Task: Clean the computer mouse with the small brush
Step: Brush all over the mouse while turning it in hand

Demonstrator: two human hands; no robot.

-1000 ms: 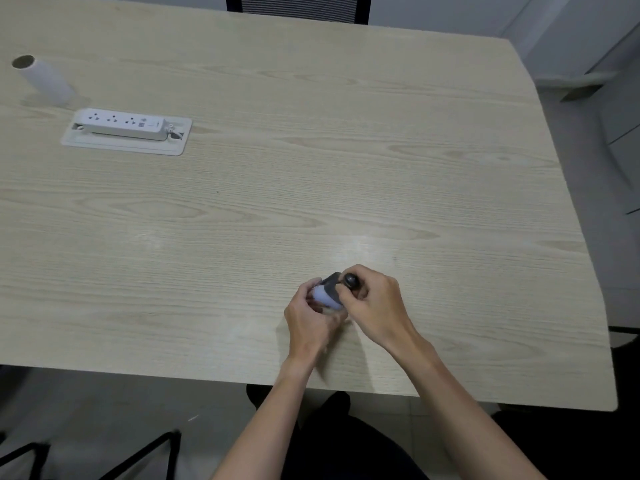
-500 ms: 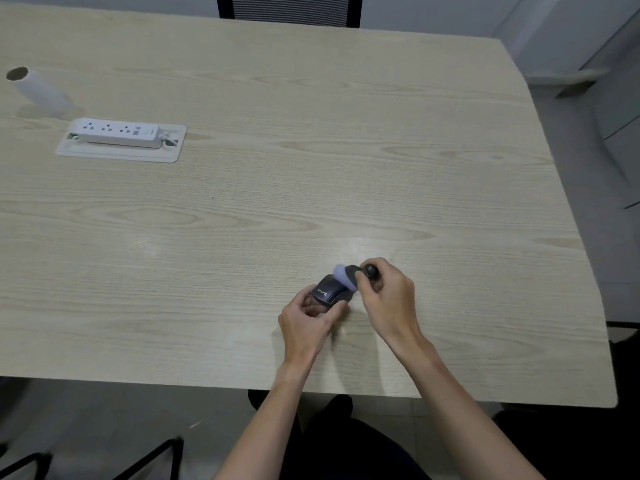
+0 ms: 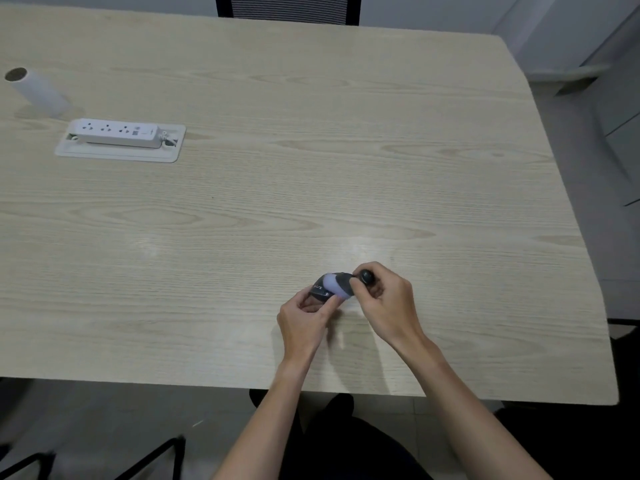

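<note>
Both hands are busy near the front edge of the pale wood-grain table [image 3: 311,168], a bit right of centre. Left hand [image 3: 306,318] is curled around the small dark grey computer mouse [image 3: 320,291], thumb and fingers pinching its sides and holding it just off or right at the tabletop, can't really tell which. Right hand [image 3: 388,306] is closed around the black rounded handle of the small brush [image 3: 346,284], and the pale lavender bristle head sits right on top of the mouse.

Counting stuff: one mouse, one brush, two hands, one white power strip [image 3: 117,133] in its recessed white tray, one white cardboard-core roll [image 3: 34,90] standing way over at the far left, and one black mesh chair back [image 3: 287,6] at the far side of the table.

The mouse's long axis seems to run diagonally, from near-left to far-right, with the end that has printing on it towards the left hand. Which end is the front I can't make out.

Compared with half a second ago, the bristles have slid back towards the middle of the mouse, covering more of its top, and the left hand's grip looks about the same. A second ago the brush was even further over it.
</note>
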